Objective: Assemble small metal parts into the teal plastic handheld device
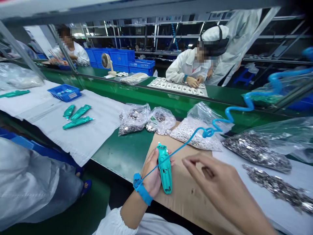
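Note:
My left hand is closed round a teal plastic housing, held upright over a brown cardboard sheet. A blue wrist strap sits on that wrist, and its coiled blue cord runs up to the right. My right hand hovers just right of the housing, with thumb and fingers pinched together. What the pinch holds is too small to make out.
Clear bags of small metal parts lie behind the cardboard, with loose metal parts at right. Three teal housings and a blue tray lie left on white sheeting. Co-workers sit across the green belt; a white sleeve is near left.

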Demonstrator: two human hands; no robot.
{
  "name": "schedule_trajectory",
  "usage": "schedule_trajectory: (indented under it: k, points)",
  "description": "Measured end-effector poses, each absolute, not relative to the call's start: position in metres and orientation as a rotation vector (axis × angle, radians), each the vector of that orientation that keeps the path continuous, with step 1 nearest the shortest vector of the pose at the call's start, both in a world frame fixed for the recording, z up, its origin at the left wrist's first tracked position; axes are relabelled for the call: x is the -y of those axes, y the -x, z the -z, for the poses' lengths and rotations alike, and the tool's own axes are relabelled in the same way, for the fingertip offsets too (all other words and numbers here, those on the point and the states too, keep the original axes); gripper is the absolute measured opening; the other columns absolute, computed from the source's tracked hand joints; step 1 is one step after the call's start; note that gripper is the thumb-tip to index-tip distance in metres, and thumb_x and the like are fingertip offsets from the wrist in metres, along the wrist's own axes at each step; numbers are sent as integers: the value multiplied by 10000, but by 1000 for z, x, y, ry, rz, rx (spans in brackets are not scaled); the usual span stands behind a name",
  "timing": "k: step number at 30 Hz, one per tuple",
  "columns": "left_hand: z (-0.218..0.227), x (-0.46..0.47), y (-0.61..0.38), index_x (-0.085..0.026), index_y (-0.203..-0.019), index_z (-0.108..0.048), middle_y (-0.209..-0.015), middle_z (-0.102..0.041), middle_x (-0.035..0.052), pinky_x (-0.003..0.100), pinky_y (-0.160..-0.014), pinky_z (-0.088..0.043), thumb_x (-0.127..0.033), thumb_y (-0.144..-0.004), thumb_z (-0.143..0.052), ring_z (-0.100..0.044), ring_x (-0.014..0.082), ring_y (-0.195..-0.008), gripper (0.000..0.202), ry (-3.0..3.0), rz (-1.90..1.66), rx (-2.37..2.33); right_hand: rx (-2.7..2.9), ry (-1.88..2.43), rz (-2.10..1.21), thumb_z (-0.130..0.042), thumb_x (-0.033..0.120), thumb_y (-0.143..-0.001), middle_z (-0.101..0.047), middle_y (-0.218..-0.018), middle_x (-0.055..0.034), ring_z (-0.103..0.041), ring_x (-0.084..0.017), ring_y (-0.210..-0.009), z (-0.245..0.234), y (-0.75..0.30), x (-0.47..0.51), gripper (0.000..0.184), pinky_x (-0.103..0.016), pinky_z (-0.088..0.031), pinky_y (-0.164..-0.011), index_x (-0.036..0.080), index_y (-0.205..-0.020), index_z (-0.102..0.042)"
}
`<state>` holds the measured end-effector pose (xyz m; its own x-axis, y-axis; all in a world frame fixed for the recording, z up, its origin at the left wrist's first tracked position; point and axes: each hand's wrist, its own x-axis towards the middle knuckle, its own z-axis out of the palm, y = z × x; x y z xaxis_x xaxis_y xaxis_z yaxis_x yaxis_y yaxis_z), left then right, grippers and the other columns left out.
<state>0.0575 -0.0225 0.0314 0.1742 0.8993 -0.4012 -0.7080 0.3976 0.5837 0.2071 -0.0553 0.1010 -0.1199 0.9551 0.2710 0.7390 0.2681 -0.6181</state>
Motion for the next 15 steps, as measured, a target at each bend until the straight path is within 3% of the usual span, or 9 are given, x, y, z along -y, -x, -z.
schedule_trajectory:
  k: [3, 6, 10, 15]
  points:
    - [-31, 24, -47, -145, -994, -638, -984, -708, 96, 325, -723, -555, -401, -878, -691, -693, 202, -782, 287, -250, -1188, -741, 2210, 1456, -338, -510, 336, -975, -749, -973, -39, -695, -221, -880, -132, -176, -14, 246, -300, -504, -739, 245, -961, -738]
    - [-27, 26, -40, -140, -1012, -629, -960, -708, 97, 330, -724, -558, -448, -817, -747, -700, 219, -784, 384, -263, -1216, -771, 2488, 1464, -284, -472, 247, -1001, -709, -1190, -45, -636, -222, -1128, -141, -121, -88, 266, -331, -459, -963, 224, -1115, -712]
    - [-18, 27, -37, -162, -1134, -623, -985, -720, 85, 329, -817, -553, -505, -770, -775, -707, 249, -902, 522, -397, -1294, -832, 2628, 1524, -260, -592, 323, -963, -684, -1153, -89, -648, -219, -1063, -123, -55, -151, 246, -410, -514, -932, 150, -1119, -671]
    - [-6, 19, -39, -199, -1181, -638, -1123, -713, 77, 331, -991, -493, -523, -801, -728, -641, 273, -1138, 508, -594, -1361, -936, 2785, 1610, -211, -622, 343, -946, -628, -1207, -93, -637, -219, -1035, -98, -35, -175, 320, -425, -548, -880, 154, -1205, -611]
